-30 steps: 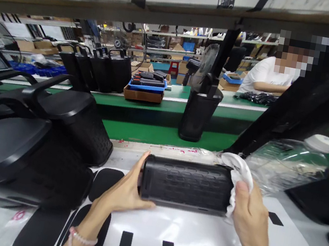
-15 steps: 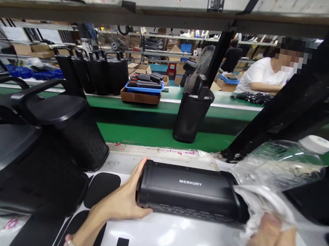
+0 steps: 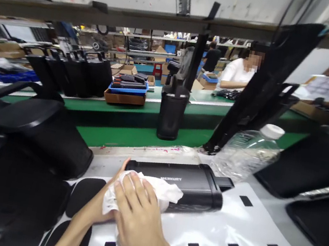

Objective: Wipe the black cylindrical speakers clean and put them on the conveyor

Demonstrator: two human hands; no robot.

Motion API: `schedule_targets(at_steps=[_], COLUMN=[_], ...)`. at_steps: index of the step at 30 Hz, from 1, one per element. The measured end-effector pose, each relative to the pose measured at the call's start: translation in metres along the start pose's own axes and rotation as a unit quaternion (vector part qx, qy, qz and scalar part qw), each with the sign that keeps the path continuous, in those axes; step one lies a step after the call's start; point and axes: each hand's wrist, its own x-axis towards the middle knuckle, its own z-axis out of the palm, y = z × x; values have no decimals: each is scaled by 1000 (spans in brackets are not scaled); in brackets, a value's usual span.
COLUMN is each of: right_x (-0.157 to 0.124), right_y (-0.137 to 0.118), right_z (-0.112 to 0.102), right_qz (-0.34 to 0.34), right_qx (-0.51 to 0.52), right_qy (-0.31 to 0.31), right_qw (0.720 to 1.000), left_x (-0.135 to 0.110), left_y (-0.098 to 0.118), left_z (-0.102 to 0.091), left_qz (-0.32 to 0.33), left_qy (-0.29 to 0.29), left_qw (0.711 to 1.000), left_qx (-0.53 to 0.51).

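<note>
A black portable speaker (image 3: 196,184) with MERKURY lettering lies on its side on the white sheet, its handle end to the right. My left hand (image 3: 102,205) grips its left end, the fingers mostly hidden behind the speaker and the cloth. My right hand (image 3: 138,216) lies over a crumpled white cloth (image 3: 168,189), holding it against the left part of the speaker with the fingers stretched across it. The cloth covers part of the lettering.
Upright black speakers (image 3: 39,126) crowd the left side. A clear plastic bottle (image 3: 245,152) stands behind the right end, near a slanted black post (image 3: 242,98). Other black items (image 3: 326,215) sit at right. Beyond runs a green conveyor (image 3: 124,133); a person in white (image 3: 235,74) works there.
My right hand has moved the cloth from the speaker's right end to its left part, near my left hand. The speaker's handle end is now uncovered. The view has turned right.
</note>
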Motion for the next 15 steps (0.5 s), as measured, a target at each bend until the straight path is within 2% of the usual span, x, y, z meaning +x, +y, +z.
schedule_targets(at_steps=[1, 3, 6, 7, 8, 10, 11, 13, 15], right_x=[3, 3, -7, -12, -18, -31, -38, -51, -62], right_y=[2, 25, 88, 109, 128, 157, 166, 175, 178], right_z=[-1, -13, -44, -54, -63, -77, -81, -87, -89], right_qz=[-2, 49, 212, 252, 298, 443, 494, 549, 563], right_qx=[-4, -22, -60, -70, -70, 21, 62, 120, 149], right_qy=[-25, -50, -87, -78, -77, -71, -64, -36, -9], right_qw=[1000, 997, 972, 962, 949, 893, 865, 827, 813], left_x=[1, 2, 4, 4, 4, 3, 3, 2, 2], left_y=[-1, -1, 2, 3, 4, 7, 8, 10, 11], left_z=[-1, -2, -2, -2, -1, -1, -2, -2, -2], left_qz=[1, -5, -13, -10, -8, -8, -9, -10, -3], left_qy=[-6, -3, 30, 30, 26, 20, 16, 9, -1], left_qw=[1000, 999, 993, 991, 990, 990, 991, 993, 995], left_qx=[0, 33, 114, 130, 135, 136, 132, 116, 103])
